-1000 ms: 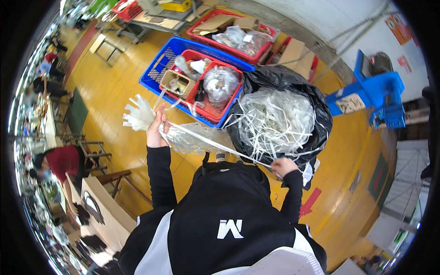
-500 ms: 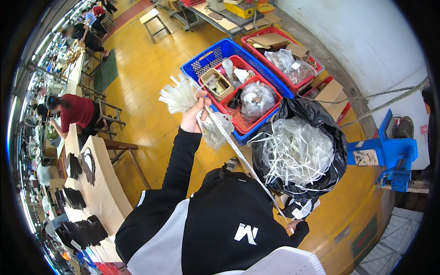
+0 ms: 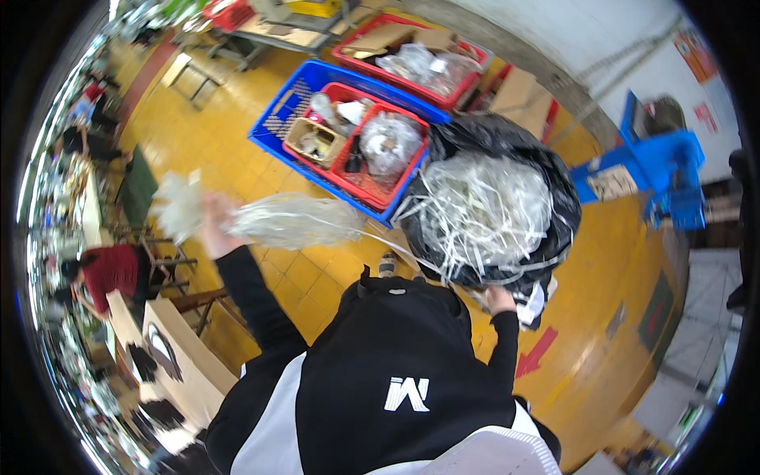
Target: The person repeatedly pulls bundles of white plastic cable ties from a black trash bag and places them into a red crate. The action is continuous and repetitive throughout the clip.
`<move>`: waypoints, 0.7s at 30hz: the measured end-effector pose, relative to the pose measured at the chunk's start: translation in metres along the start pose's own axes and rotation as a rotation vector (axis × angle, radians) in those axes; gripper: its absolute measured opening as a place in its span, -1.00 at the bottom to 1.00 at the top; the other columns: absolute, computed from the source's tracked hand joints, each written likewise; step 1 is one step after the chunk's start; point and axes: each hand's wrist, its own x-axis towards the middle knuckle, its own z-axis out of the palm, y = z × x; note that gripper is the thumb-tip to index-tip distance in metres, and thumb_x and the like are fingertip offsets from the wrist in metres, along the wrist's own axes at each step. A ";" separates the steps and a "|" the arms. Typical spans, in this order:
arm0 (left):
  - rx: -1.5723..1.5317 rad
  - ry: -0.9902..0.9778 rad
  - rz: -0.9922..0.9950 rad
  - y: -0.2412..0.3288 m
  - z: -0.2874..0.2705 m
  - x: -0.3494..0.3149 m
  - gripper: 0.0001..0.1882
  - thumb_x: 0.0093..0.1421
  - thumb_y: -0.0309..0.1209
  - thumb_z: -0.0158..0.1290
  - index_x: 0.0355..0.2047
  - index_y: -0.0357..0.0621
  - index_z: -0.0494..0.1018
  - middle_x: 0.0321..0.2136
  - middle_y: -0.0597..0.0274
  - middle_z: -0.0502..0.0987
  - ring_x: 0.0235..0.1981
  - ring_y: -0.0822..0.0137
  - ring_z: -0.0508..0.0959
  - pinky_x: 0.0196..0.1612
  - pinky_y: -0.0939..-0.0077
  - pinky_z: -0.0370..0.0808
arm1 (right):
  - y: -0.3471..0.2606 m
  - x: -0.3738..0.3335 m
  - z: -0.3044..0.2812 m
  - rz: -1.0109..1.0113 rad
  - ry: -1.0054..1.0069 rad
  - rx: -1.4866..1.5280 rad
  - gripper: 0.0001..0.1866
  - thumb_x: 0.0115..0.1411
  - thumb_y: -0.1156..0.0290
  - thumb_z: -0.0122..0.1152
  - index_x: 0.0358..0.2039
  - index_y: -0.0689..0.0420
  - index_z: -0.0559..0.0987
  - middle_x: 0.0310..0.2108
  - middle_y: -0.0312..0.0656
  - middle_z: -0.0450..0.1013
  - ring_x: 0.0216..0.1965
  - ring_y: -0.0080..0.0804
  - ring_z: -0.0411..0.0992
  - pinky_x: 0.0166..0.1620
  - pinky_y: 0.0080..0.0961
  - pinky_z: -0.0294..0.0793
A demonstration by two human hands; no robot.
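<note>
My left hand [image 3: 217, 224], blurred by motion, is closed round the middle of a bundle of clear, whitish plastic strips [image 3: 297, 220]. The short end fans out to the left of the fist, and the long tail swings out to the right. A thin white strip [image 3: 404, 250] trails from that tail toward my right hand [image 3: 499, 300]. That hand is low beside the near edge of a black plastic bag [image 3: 566, 214], its fingers closed on the strip. Inside the bag lies a heap of clear plastic and white strips [image 3: 491, 210].
Beyond the bag stands a blue crate [image 3: 277, 111] holding red baskets of odds and ends. A red crate [image 3: 412, 75] with cardboard and plastic is behind it. A blue metal machine [image 3: 661, 162] stands at the right. Worktables [image 3: 186, 360] and a seated person [image 3: 119, 273] are at the left.
My left hand has swung left and a little down, stretching the bundle out sideways. My right hand has moved up, close to the bag. The view has shifted.
</note>
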 end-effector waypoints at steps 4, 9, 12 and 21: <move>0.100 0.065 0.025 0.075 -0.063 0.018 -0.70 0.17 -0.21 -0.03 -0.64 0.01 0.24 -0.71 0.40 0.29 -0.53 0.48 0.35 -0.44 0.49 0.33 | -0.114 0.031 -0.028 -0.341 0.224 0.164 -0.84 0.01 0.41 0.07 -0.36 0.09 0.52 -0.33 -0.08 0.45 -0.27 -0.11 0.40 -0.22 -0.31 0.37; 0.204 0.350 0.510 0.115 -0.036 -0.010 -0.80 0.22 -0.23 -0.08 -0.44 -0.07 0.29 -0.75 0.42 0.12 -0.53 0.42 0.35 -0.27 0.49 0.32 | -0.184 0.096 -0.017 -0.618 0.344 0.049 -0.79 -0.05 0.47 0.11 -0.33 0.03 0.53 -0.05 -0.26 0.33 0.02 -0.22 0.22 -0.01 -0.28 0.27; 0.125 0.033 0.416 0.126 -0.075 -0.013 -0.80 0.20 -0.23 -0.06 -0.46 -0.05 0.29 -0.76 0.43 0.12 -0.57 0.47 0.32 -0.31 0.50 0.33 | -0.207 0.125 -0.001 -0.674 0.233 -0.256 -0.71 -0.05 0.44 0.08 -0.25 -0.01 0.54 0.03 -0.36 0.28 0.19 -0.26 0.02 0.18 -0.18 0.01; 0.089 -0.031 -0.256 -0.032 -0.033 -0.079 -0.59 0.09 -0.34 0.01 -0.07 -0.25 0.25 -0.75 0.48 0.09 -0.72 0.59 0.12 -0.58 0.68 0.18 | -0.267 0.068 -0.044 -0.674 0.322 0.469 -0.86 0.01 0.56 0.07 -0.37 0.15 0.54 -0.42 -0.17 0.44 -0.34 -0.32 0.44 -0.23 -0.47 0.39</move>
